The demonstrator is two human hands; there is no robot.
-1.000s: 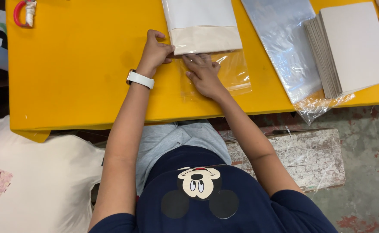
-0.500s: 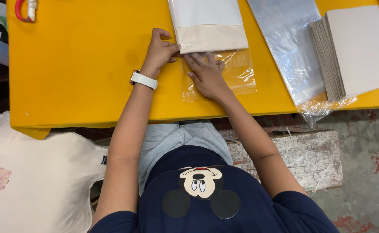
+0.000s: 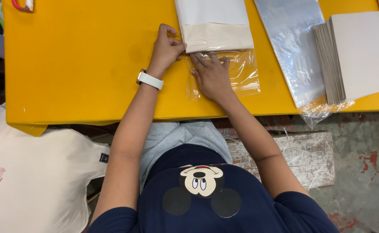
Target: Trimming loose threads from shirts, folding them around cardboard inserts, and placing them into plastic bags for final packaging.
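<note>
A folded cream garment (image 3: 217,26) lies on the yellow table (image 3: 81,73), partly inside a clear plastic bag (image 3: 243,73) whose open end reaches toward me. My left hand (image 3: 167,48), with a white watch on the wrist, pinches the bag's left edge beside the garment's corner. My right hand (image 3: 211,73) lies flat on the empty part of the bag, fingers spread and pressing it down just below the garment's fold.
A stack of grey cardboard sheets (image 3: 355,56) sits at the right on a pile of clear bags (image 3: 291,47) that hangs over the table edge. A red-handled tool (image 3: 22,5) lies far left. White garments (image 3: 34,172) are heaped at lower left; a worn bench (image 3: 301,155) stands under me.
Both hands stay on the bag and garment; the right hand has slid slightly along the plastic. The view has shifted a little.
</note>
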